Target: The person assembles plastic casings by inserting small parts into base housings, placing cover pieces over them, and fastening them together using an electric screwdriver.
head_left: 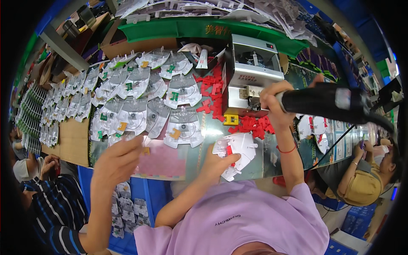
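White shell: a curved white plastic shell with small raised posts [245, 149] is in the person's left hand, tilted at the near side of the table, in front of the lilac shirt [238, 212].
Left hand: the left hand [213, 166] is narrow, curled around the shell's left side, its thumb reaching onto a bright red plastic piece [229, 150] set in the shell.
Thumb pressure: firm but light seems best, so the red piece sits flat without the shell flexing.
Right hand: the right hand [275, 102] is wrapped around the front end of a black cylindrical power tool with a cable [316, 101].
Tool tip: hidden by the fingers and the angle; I cannot tell whether it touches anything.
Silver machine: a boxy silver metal machine with a window on top [238, 80] stands just beside the right hand. A straight, unhurried approach to its front would likely suit the tool better than a slanted one.
Loose red pieces: a scatter of loose red plastic pieces [251, 124] lies around a small yellow block [230, 119]; the shell is best held clear of them.
Neighbour: a co-worker's hand [121, 159] hovers at left near rows of pale shells [183, 135]; elbow room there looks tight.
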The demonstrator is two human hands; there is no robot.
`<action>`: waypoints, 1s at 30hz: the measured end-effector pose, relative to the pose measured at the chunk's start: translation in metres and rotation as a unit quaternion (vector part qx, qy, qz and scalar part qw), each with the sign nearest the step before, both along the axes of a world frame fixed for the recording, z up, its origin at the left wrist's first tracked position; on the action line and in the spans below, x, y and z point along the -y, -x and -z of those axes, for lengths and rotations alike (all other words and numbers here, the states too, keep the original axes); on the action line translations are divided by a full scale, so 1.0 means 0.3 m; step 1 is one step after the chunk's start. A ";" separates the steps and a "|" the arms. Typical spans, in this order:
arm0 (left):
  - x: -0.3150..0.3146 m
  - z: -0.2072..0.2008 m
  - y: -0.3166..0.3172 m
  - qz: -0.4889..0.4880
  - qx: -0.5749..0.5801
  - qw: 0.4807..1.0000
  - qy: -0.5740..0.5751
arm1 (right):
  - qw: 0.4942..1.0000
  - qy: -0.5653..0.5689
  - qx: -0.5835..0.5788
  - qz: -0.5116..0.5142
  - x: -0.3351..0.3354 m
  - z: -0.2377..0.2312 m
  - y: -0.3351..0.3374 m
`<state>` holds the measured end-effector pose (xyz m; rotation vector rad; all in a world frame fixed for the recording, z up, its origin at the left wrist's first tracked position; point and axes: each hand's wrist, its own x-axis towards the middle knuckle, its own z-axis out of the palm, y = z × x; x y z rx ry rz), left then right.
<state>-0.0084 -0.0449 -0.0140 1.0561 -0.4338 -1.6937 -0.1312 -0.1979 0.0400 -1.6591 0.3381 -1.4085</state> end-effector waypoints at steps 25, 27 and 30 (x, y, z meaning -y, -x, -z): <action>0.022 -0.052 -0.003 -0.050 -0.044 0.997 -0.033 | 0.947 -0.199 0.009 -0.252 -0.277 -0.003 0.034; 0.020 -0.047 0.002 -0.050 -0.033 0.998 -0.018 | 0.948 -0.100 0.011 -0.301 -0.265 0.016 0.040; 0.014 -0.034 -0.005 -0.039 -0.024 0.999 -0.018 | 0.948 -0.110 0.008 -0.297 -0.278 0.005 0.039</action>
